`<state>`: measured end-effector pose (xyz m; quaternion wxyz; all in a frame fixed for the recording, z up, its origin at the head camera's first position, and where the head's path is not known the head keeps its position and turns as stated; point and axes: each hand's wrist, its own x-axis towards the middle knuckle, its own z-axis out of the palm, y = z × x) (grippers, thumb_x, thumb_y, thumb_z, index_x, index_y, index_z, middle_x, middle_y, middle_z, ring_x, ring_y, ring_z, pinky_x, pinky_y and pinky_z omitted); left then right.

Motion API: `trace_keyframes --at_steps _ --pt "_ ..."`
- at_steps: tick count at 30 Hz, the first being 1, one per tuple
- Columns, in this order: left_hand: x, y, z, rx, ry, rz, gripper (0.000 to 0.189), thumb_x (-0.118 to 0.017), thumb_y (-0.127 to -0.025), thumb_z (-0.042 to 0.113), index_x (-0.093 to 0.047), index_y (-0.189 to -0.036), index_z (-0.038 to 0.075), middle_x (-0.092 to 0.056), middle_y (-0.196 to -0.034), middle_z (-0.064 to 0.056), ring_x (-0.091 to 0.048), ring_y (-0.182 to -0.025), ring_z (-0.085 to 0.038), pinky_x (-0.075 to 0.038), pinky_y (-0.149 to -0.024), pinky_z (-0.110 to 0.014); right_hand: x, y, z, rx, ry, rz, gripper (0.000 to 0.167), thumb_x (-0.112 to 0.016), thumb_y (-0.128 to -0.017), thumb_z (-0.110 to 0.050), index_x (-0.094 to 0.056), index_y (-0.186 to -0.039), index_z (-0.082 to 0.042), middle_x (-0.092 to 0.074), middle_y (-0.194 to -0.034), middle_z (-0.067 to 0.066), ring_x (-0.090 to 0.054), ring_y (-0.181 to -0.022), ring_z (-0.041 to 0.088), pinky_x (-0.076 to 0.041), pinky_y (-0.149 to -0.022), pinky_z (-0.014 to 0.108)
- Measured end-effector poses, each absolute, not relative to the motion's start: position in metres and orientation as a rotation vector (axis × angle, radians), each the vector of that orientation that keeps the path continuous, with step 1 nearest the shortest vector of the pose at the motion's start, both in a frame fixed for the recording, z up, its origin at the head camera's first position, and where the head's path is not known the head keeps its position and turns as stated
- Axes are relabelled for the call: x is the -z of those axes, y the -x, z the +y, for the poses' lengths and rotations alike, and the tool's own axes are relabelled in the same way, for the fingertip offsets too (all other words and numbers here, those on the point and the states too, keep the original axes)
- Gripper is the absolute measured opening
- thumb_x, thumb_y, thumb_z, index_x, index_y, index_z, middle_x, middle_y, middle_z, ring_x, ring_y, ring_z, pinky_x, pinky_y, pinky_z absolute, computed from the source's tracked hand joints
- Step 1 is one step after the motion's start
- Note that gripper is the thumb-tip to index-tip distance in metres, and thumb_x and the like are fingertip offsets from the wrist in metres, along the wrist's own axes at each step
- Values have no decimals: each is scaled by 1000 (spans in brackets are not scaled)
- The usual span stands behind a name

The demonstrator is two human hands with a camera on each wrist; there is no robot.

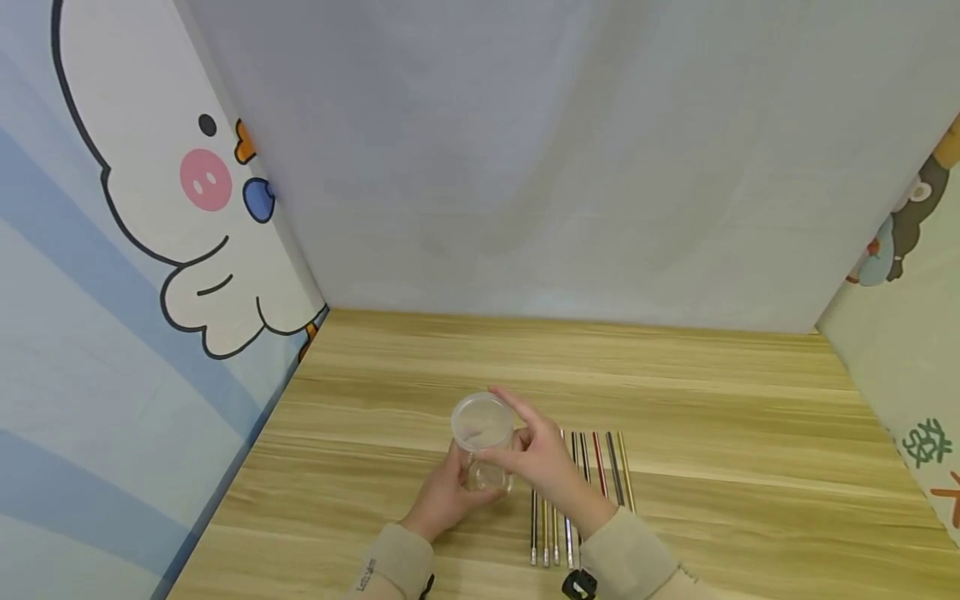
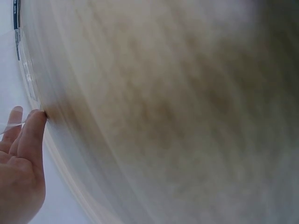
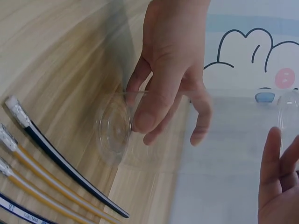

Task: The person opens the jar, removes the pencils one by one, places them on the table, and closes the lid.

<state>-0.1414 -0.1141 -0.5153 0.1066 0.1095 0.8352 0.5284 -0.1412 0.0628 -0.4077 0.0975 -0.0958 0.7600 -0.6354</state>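
Note:
A tall clear plastic jar [image 3: 154, 154] stands upright close over the wooden table, its round base toward the tabletop. My left hand [image 1: 446, 492] holds it low down, with thumb and fingers curled round the wall. At the top, my right hand [image 1: 543, 458] grips the rim of a round translucent lid [image 1: 482, 417] between thumb and fingers. The lid sits at the jar's mouth. In the left wrist view the blurred jar wall [image 2: 154, 116] fills most of the picture, and the right hand's fingertips touch its edge.
Several pencils lie side by side on the table [image 1: 712, 392], partly under the right forearm; among them are a red pencil [image 1: 600, 462] and a yellow pencil [image 1: 627, 471]. Grey cloth [image 1: 562, 167] walls off the back, and cartoon-printed panels [image 1: 150, 333] stand at both sides.

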Motion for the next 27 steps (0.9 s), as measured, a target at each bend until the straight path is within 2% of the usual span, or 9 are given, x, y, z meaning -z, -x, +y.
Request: trace_keyframes --at_steps 4,8,10,13,17,20,22,25,27 --pt "516 141 -114 -1561 -361 2454 105 -84 -80 30 -16 -157 11 -34 -158 -18 -40 -141 -43 -39 -111 -56 409 136 57 1930 242 2316 83 -85 -76 -10 -45 -148 -12 -64 -96 11 -40 -50 0 -35 -45 14" --pt "515 141 -114 -1571 -391 2447 105 -83 -80 30 -15 -157 12 -33 -159 -18 -39 -141 -43 -39 -111 -56 410 132 51 1959 226 2413 84 -87 -73 -11 -46 -147 -7 -47 -147 19 -43 -53 1 -39 -46 14" --pt "515 141 -114 -1567 -394 2450 105 -83 -79 30 -15 -157 12 -33 -159 -18 -39 -141 -43 -39 -111 -55 411 131 48 1938 204 2484 85 -88 -71 -13 -47 -146 -8 -48 -147 17 -46 -56 5 -43 -49 17" --pt "515 141 -114 -1568 -396 2456 104 -83 -79 29 -16 -156 11 -33 -159 -19 -38 -142 -44 -39 -111 -55 412 129 43 1873 187 2613 85 -89 -71 -18 -48 -144 -7 -52 -142 12 -60 -83 16 -56 -72 27" --pt "515 141 -114 -1574 -403 2463 104 -84 -79 26 -16 -156 10 -31 -159 -20 -36 -142 -44 -38 -112 -54 413 126 38 1801 214 2749 86 -90 -70 -24 -48 -143 -2 -53 -136 13 -54 -122 35 -51 -99 53" --pt "516 141 -114 -1572 -419 2468 104 -84 -79 26 -15 -156 9 -31 -159 -21 -37 -142 -44 -38 -112 -54 411 126 39 1798 234 2731 88 -89 -70 -25 -47 -143 -2 -51 -137 13 -52 -124 38 -49 -101 55" --pt "516 141 -114 -1561 -434 2478 104 -83 -80 26 -15 -156 10 -32 -159 -20 -38 -141 -44 -39 -112 -54 410 127 43 1813 244 2656 88 -89 -71 -25 -46 -145 -3 -49 -140 12 -54 -119 33 -51 -100 47" --pt "516 142 -114 -1554 -442 2484 104 -83 -80 26 -15 -157 11 -34 -158 -19 -40 -141 -42 -39 -112 -54 409 132 52 1867 260 2465 86 -87 -74 -19 -44 -147 -5 -46 -145 10 -58 -92 17 -54 -81 26" --pt "517 142 -114 -1551 -434 2483 104 -83 -80 27 -15 -157 13 -35 -158 -18 -41 -140 -42 -40 -111 -54 408 136 59 1913 272 2318 83 -85 -77 -14 -43 -148 -6 -55 -130 11 -53 -71 8 -47 -63 18"
